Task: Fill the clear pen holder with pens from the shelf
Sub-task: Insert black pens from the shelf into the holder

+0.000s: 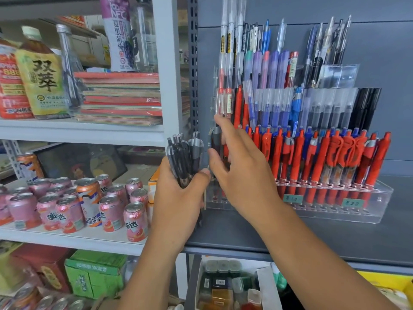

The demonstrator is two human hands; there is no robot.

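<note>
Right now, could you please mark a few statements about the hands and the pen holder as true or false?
1. The left hand grips a bundle of black pens. True.
2. The right hand is empty. False: it holds a dark pen at the clear pen holder's left end.
3. The holder's front row is mostly green pens. False: mostly red pens.
4. Pink cans stand on the shelf left of the hands. True.
</note>
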